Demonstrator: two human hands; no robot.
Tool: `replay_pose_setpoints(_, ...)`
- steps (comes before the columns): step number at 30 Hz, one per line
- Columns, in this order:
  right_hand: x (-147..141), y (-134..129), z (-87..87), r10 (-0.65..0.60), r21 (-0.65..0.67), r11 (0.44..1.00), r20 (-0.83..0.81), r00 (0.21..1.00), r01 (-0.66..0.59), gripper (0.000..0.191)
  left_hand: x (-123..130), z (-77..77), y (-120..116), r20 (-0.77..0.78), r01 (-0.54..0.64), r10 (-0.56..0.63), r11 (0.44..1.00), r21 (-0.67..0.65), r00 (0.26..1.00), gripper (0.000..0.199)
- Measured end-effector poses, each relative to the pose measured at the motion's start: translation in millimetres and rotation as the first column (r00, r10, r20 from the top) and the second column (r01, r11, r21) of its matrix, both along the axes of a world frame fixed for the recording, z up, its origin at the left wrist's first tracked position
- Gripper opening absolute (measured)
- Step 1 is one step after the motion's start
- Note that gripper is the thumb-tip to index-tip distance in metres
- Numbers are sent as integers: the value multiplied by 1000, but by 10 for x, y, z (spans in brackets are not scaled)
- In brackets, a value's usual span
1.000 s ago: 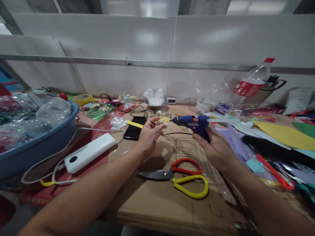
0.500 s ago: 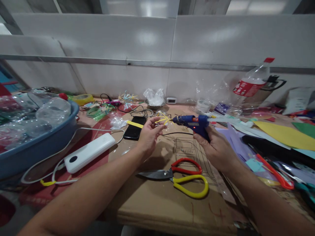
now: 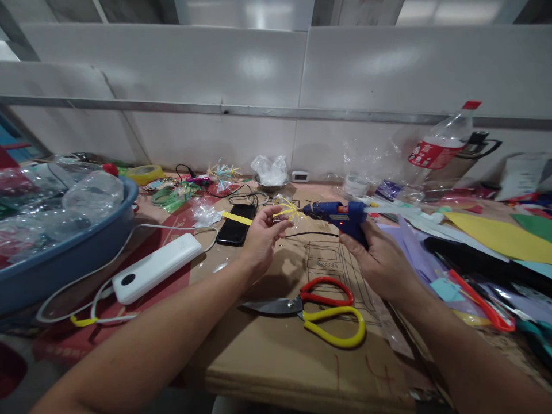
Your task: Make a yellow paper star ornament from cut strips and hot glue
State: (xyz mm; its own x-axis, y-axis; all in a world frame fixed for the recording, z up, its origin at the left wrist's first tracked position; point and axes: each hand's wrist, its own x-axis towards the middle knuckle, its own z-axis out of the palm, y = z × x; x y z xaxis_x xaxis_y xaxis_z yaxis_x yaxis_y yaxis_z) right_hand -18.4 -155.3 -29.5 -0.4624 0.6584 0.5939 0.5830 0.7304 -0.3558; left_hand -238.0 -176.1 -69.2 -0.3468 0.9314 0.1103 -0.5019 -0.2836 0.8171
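Between the fingertips of my left hand point(image 3: 264, 238) is a small yellow spiky piece point(image 3: 291, 208) with thin strips fanning out, perhaps of paper. My right hand point(image 3: 379, 259) is wrapped round the handle of a blue glue gun point(image 3: 338, 214), whose small red light is lit. A clear glue stick point(image 3: 390, 211) juts from its back. The nozzle points left at the yellow piece, very close to it; whether they touch I cannot tell. Scissors point(image 3: 302, 307) with one red and one yellow handle lie on the cardboard point(image 3: 267, 351) below my hands.
A phone point(image 3: 233, 229) with a yellow strip point(image 3: 237, 218) across it lies behind my left hand. On the left are a white power bank point(image 3: 157, 267) with a cable and a blue basin point(image 3: 86, 247) of plastic bottles. Coloured sheets point(image 3: 500, 236) and a red-capped bottle point(image 3: 448, 138) are on the right.
The yellow piece has turned slightly in my left fingers and sits a little further right. My right hand and the glue gun have hardly moved.
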Motion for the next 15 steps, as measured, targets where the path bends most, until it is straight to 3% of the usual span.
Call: replay_pose_setpoints(15,-1,6,-1,3,16,1000,3,1000,-3,40,10,0,-9,-42,9,-9,1000,-4,999,48)
